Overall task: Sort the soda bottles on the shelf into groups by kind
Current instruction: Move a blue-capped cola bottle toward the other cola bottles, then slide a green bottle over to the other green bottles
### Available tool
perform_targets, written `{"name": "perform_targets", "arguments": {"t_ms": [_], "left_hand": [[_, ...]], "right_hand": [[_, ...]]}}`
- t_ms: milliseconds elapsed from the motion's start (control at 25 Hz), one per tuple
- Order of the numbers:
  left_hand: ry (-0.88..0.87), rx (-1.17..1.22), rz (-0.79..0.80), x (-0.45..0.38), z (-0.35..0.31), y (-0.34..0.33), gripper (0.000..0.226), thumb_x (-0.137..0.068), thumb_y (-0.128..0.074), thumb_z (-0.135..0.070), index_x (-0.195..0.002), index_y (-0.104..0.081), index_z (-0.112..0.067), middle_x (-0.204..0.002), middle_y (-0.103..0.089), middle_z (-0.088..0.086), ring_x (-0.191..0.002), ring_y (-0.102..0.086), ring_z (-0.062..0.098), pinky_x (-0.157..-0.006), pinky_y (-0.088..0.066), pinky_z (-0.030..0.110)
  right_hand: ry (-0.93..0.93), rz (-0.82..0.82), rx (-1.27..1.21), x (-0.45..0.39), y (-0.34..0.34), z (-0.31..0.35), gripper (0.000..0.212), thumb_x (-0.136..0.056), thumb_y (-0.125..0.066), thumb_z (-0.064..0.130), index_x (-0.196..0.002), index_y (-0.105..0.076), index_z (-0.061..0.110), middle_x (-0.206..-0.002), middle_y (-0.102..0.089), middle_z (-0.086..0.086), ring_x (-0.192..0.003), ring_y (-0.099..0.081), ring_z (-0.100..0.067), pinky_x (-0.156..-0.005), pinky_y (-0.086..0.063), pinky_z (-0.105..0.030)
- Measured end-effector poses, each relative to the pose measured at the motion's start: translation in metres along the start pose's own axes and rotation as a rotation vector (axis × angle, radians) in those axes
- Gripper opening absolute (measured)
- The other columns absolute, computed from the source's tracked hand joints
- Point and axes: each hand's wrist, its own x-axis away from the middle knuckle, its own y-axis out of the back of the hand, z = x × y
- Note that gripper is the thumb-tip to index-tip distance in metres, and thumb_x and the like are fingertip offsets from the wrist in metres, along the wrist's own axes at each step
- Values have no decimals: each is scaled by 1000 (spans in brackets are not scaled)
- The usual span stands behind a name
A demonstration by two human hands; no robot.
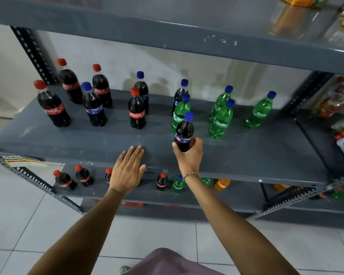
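The blue-capped cola bottle (184, 132) stands or hangs just above the front part of the grey shelf (246, 155), directly in front of a green Sprite bottle (180, 114); whether its base touches the shelf cannot be told. The right hand (189, 153) is wrapped around its lower body from the front, thumb on the left, fingers closed over the label. The bottle appears full, so expect moderate weight for its size. The plastic wall should be stiff under carbonation pressure but smooth and possibly slippery; grip at the label band or the waist below it, not at the cap, to keep it upright. The left hand (128, 168) lies flat and unclenched on the shelf's front edge, holding nothing. Matching blue-capped cola bottles stand further left, one among the red-capped Coca-Cola bottles (53, 108), so the groups remain mixed. More Sprite bottles (220, 121) stand to the right.
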Motion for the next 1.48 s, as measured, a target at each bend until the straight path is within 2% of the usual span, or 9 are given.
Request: {"name": "perform_targets", "arguments": {"t_ms": [320,520,720,880,1000,1080,1160,1280,1480], "left_hand": [[-27,2,14,-1,7,-2,58,-100,-19,-40,-130,-52,-4,-137,-54,12,-129,-47,29,-109,-27,39],[-39,7,2,-1,9,-3,57,-100,-21,-39,-130,-53,-4,-136,-55,11,-128,-48,28,-108,-30,39],[-41,-1,6,-2,10,-3,57,-100,-20,-40,-131,-52,-4,-137,-54,11,-129,-47,28,-109,-28,39],[-31,6,16,-1,9,-2,57,-100,-20,-40,-131,-52,-4,-137,-53,11,-130,-46,28,-109,-27,38],[-34,-1,23,-1,8,0,58,-100,-18,-40,-131,-51,-4,-138,-53,11,-130,-45,28,-110,-26,38],[-28,2,31,-1,7,1,58,-100,-18,-40,-132,-50,-5,-139,-52,11,-131,-44,28,-110,-28,39],[-16,10,37,0,6,2,59,-100,-17,-41,-133,-49,-5,-140,-51,11,-133,-42,29,-110,-32,42],[-15,-5,61,1,4,3,61,-100,-14,-41,-137,-45,-4,-143,-47,11,-135,-38,30,-112,-30,43],[7,-36,69,1,3,3,62,-99,-11,-41,-139,-41,-4,-146,-43,11,-138,-34,29,-114,-22,42]], "right_hand": [[9,59,28,-14,-56,22,46,-63,-77,30,-95,-45,20,-96,-61,-5,-87,-59,-19,-73,-48,-28],[38,98,59,-13,-70,29,51,-63,-79,31,-96,-46,13,-96,-59,-6,-87,-57,-22,-73,-50,-32],[6,216,65,-7,-58,21,59,-69,-78,24,-112,-42,6,-112,-53,-10,-99,-54,-21,-86,-48,-31],[-47,71,202,-10,-33,7,29,-84,-51,4,-112,-45,8,-112,-53,-11,-101,-55,-23,-93,-48,-41],[-38,28,137,-38,-27,20,34,-84,-51,-1,-118,-45,2,-118,-51,-15,-109,-52,-26,-98,-42,-30],[-16,114,116,-55,-28,31,47,-81,-61,2,-123,-41,1,-124,-48,-14,-112,-47,-20,-94,-32,-16],[-9,198,97,-66,-30,36,53,-78,-64,-1,-125,-39,3,-121,-50,-12,-106,-45,-16,-86,-28,-8],[-93,263,100,-73,-31,37,55,-81,-62,2,-128,-34,5,-120,-52,-10,-105,-48,-17,-85,-33,-14],[-124,246,63,-59,-16,32,49,-81,-61,3,-123,-37,9,-111,-57,-7,-100,-55,-21,-81,-39,-22]]}}
